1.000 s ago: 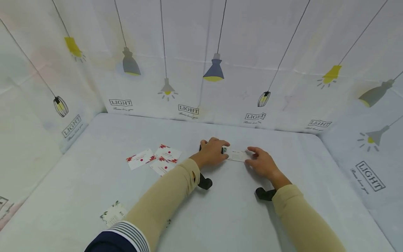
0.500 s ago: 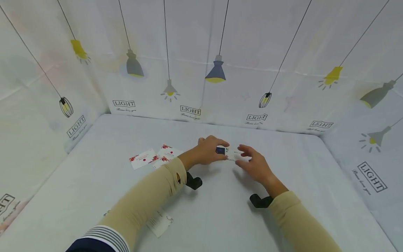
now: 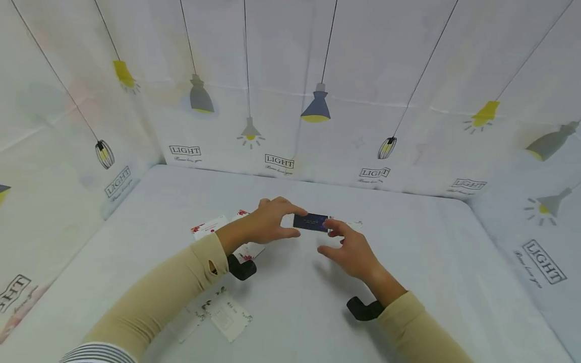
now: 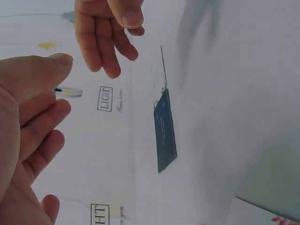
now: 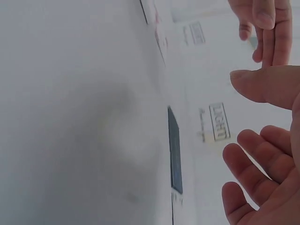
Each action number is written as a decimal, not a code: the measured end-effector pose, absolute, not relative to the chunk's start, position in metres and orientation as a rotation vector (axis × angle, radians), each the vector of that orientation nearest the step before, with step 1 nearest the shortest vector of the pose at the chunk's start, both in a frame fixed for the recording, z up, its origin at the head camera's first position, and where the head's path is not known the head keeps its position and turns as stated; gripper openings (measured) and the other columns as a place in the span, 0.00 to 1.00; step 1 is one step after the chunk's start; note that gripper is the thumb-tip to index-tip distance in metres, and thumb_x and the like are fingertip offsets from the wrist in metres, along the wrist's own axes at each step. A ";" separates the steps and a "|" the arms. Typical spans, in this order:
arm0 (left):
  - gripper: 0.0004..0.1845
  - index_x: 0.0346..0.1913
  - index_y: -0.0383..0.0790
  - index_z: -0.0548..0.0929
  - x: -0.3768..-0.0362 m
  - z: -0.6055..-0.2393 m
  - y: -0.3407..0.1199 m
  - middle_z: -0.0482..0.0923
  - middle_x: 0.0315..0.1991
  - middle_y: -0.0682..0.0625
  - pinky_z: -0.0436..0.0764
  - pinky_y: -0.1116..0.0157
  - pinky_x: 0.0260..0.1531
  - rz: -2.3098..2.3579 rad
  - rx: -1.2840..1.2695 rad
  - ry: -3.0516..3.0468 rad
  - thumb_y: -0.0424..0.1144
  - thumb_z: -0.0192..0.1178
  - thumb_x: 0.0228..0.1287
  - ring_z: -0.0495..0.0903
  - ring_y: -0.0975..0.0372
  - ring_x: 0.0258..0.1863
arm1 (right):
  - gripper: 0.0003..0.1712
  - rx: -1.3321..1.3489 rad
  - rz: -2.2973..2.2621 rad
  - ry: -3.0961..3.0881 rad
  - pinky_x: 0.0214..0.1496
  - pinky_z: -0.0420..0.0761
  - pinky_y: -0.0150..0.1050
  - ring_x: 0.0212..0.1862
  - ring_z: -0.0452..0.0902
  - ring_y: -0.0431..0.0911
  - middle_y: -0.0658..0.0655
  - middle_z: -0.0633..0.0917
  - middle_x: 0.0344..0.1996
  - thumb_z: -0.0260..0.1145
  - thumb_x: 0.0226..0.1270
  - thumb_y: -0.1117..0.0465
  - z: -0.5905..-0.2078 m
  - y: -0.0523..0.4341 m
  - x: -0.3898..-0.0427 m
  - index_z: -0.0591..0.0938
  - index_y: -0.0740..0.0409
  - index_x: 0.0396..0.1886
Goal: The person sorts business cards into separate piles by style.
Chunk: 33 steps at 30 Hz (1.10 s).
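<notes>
A dark blue card (image 3: 310,222) lies on the white-covered table, overlapping the left end of a white card (image 3: 355,225). My left hand (image 3: 272,220) hovers at the dark card's left end, thumb and fingers spread. The left wrist view shows a gap between this hand (image 4: 33,126) and the dark card (image 4: 165,136). My right hand (image 3: 351,249) is over the near right side of the cards. In the right wrist view its loosely bent fingers (image 5: 248,164) hold nothing and stay apart from the dark card (image 5: 175,152).
White cards with red flowers (image 3: 210,226) lie at the left, partly hidden by my left hand and wrist. Nearer to me are cream cards with a leaf print (image 3: 227,316). A lamp-printed curtain (image 3: 290,101) rises along the table's back edge.
My left hand has moved left, uncovering the dark blue card that it mostly hid. My right hand has shifted left and nearer to me, away from the white card. More leaf-print cards show.
</notes>
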<state>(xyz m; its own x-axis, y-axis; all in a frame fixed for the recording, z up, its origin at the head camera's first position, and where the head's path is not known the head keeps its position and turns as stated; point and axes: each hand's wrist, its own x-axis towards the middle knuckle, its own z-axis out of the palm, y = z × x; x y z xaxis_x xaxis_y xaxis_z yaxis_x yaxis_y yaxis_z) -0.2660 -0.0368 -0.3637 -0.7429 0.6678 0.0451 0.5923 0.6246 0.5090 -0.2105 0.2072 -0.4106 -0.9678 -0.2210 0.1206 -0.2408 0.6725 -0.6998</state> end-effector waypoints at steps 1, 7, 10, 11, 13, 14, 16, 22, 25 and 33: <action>0.27 0.67 0.51 0.78 -0.263 -0.364 -0.042 0.76 0.62 0.51 0.59 0.49 0.60 0.771 1.051 2.693 0.49 0.67 0.66 0.67 0.57 0.65 | 0.36 0.402 1.206 -2.843 0.58 0.74 0.54 0.58 0.76 0.53 0.60 0.81 0.59 0.73 0.63 0.58 -0.410 0.204 -0.208 0.72 0.60 0.69; 0.26 0.66 0.51 0.79 -0.248 -0.373 -0.073 0.75 0.62 0.50 0.63 0.47 0.59 0.830 1.001 2.674 0.48 0.68 0.66 0.68 0.55 0.64 | 0.34 0.457 1.245 -2.841 0.58 0.74 0.55 0.60 0.75 0.52 0.57 0.80 0.61 0.74 0.61 0.57 -0.409 0.186 -0.194 0.75 0.54 0.67; 0.26 0.66 0.52 0.79 -0.241 -0.379 -0.086 0.76 0.61 0.53 0.61 0.47 0.61 0.866 0.991 2.655 0.47 0.68 0.65 0.68 0.56 0.64 | 0.35 0.468 1.239 -2.851 0.60 0.73 0.57 0.63 0.72 0.52 0.55 0.79 0.62 0.75 0.60 0.56 -0.409 0.177 -0.188 0.75 0.53 0.67; 0.26 0.66 0.52 0.79 -0.238 -0.381 -0.090 0.76 0.61 0.54 0.59 0.46 0.62 0.880 1.000 2.647 0.47 0.68 0.65 0.69 0.57 0.64 | 0.35 0.467 1.230 -2.859 0.61 0.72 0.57 0.64 0.72 0.52 0.54 0.79 0.62 0.75 0.60 0.55 -0.409 0.173 -0.186 0.75 0.52 0.67; 0.25 0.65 0.51 0.79 -0.234 -0.385 -0.098 0.77 0.61 0.56 0.59 0.45 0.64 0.898 1.026 2.645 0.47 0.68 0.65 0.70 0.57 0.64 | 0.36 0.465 1.238 -2.871 0.62 0.71 0.58 0.65 0.71 0.52 0.52 0.78 0.63 0.76 0.58 0.54 -0.408 0.166 -0.181 0.76 0.52 0.67; 0.25 0.65 0.51 0.79 -0.231 -0.386 -0.102 0.77 0.61 0.57 0.59 0.44 0.64 0.903 1.035 2.645 0.47 0.68 0.65 0.70 0.58 0.64 | 0.37 0.475 1.236 -2.879 0.63 0.71 0.58 0.65 0.71 0.52 0.52 0.78 0.63 0.76 0.58 0.54 -0.408 0.162 -0.178 0.76 0.52 0.67; 0.26 0.65 0.49 0.79 -0.227 -0.387 -0.111 0.77 0.61 0.57 0.59 0.43 0.63 0.910 1.061 2.643 0.47 0.68 0.64 0.70 0.57 0.64 | 0.37 0.512 1.221 -2.902 0.63 0.70 0.58 0.65 0.71 0.53 0.53 0.78 0.63 0.77 0.58 0.53 -0.407 0.153 -0.173 0.76 0.53 0.67; 0.27 0.64 0.46 0.80 -0.212 -0.392 -0.134 0.78 0.59 0.58 0.59 0.41 0.61 0.877 1.069 2.630 0.44 0.71 0.61 0.69 0.55 0.65 | 0.40 0.686 1.163 -2.977 0.60 0.73 0.57 0.62 0.72 0.54 0.56 0.78 0.61 0.78 0.57 0.51 -0.410 0.132 -0.160 0.75 0.56 0.68; 0.27 0.63 0.48 0.81 -0.206 -0.394 -0.145 0.78 0.58 0.59 0.62 0.42 0.61 0.859 1.029 2.622 0.44 0.71 0.60 0.70 0.56 0.63 | 0.40 0.702 1.174 -2.999 0.60 0.73 0.55 0.61 0.72 0.52 0.55 0.78 0.61 0.78 0.57 0.49 -0.414 0.123 -0.156 0.75 0.55 0.68; 0.24 0.58 0.57 0.84 -0.189 -0.400 -0.170 0.75 0.56 0.59 0.69 0.44 0.55 0.868 0.887 2.542 0.44 0.73 0.57 0.68 0.54 0.59 | 0.41 0.724 1.217 -3.046 0.60 0.74 0.52 0.60 0.72 0.50 0.53 0.79 0.60 0.78 0.56 0.48 -0.422 0.105 -0.145 0.74 0.55 0.67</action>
<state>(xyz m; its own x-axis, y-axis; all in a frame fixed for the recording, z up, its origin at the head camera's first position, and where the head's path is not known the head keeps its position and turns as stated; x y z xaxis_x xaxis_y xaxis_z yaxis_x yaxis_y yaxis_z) -0.1886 -0.1696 -0.3999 -0.7595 0.6444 -0.0885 0.4559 0.6244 0.6343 -0.1445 0.1051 -0.4216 -0.8846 -0.4645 -0.0418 -0.3078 0.6487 -0.6960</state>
